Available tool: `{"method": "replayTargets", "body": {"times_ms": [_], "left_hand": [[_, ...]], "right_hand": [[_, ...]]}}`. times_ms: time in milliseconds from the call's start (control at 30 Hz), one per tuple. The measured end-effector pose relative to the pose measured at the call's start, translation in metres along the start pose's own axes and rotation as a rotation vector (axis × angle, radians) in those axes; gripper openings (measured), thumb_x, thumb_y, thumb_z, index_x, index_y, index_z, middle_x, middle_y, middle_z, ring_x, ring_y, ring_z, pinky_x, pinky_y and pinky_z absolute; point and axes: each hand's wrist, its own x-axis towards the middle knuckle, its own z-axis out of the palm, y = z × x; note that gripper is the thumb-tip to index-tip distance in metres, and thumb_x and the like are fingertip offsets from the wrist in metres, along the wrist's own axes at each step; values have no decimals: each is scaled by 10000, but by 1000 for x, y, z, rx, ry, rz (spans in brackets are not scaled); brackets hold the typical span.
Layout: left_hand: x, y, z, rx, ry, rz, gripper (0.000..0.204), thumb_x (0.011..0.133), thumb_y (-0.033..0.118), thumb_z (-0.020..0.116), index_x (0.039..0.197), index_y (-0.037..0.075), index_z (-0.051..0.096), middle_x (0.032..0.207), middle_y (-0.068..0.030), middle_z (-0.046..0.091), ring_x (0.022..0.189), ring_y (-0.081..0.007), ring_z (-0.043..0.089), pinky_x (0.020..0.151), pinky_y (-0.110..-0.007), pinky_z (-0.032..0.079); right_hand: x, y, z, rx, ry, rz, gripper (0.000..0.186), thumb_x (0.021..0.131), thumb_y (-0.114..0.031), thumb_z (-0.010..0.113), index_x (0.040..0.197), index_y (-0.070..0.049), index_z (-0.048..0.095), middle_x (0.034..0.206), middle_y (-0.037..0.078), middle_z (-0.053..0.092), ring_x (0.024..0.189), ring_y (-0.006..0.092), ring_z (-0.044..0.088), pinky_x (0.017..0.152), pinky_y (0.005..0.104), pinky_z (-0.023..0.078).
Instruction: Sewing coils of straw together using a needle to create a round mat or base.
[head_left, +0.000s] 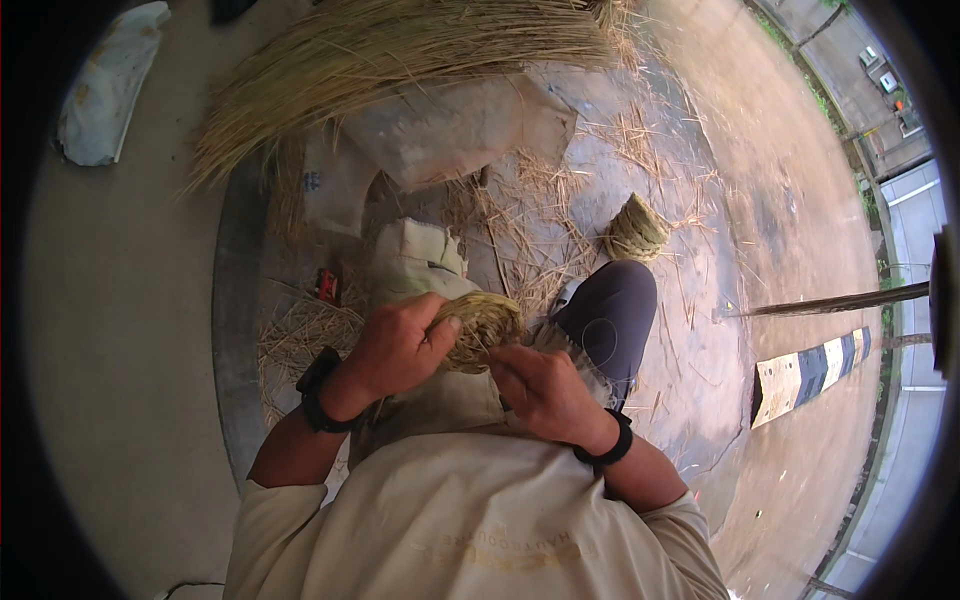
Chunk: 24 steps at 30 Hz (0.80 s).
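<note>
A small round woven straw piece [484, 328] sits over my lap. My left hand [398, 345] is closed on its left edge, with the thumb pressed on top. At its lower right edge, my right hand [550, 388] is closed in a pinch; what lies between those fingers is too small to make out. A thin pale loop [600, 338] shows against my dark-trousered right knee [622, 300]. Pale cloth [415, 255] covers my left leg under the work.
A big bundle of long straw [410, 60] lies at the far side on sheeting [440, 130]. A finished-looking coiled straw piece [637, 230] stands beyond my right knee. Loose stalks litter the ground mat [690, 330]. A small red object [327, 285] lies left; a striped barrier [812, 378] is at right.
</note>
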Motion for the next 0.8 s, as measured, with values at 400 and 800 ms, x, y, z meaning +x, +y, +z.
{"method": "replayTargets", "body": {"times_ms": [400,800], "left_hand": [[-9,20,25,179,46,-4,187,957,168,687,997,-7,637,798,-232,664,749,-460,674,643,-518,528],[-8,22,15,371,-5,230,210,945,243,676,860,66,601,765,-156,678,690,-365,709,595,-473,566]], "right_hand": [[14,9,16,-79,117,-58,95,970,-130,641,966,-35,647,775,219,662,688,457,657,618,523,532],[6,17,4,-390,-53,-166,211,985,-220,687,1114,-52,681,763,105,716,666,325,719,662,422,585]]}}
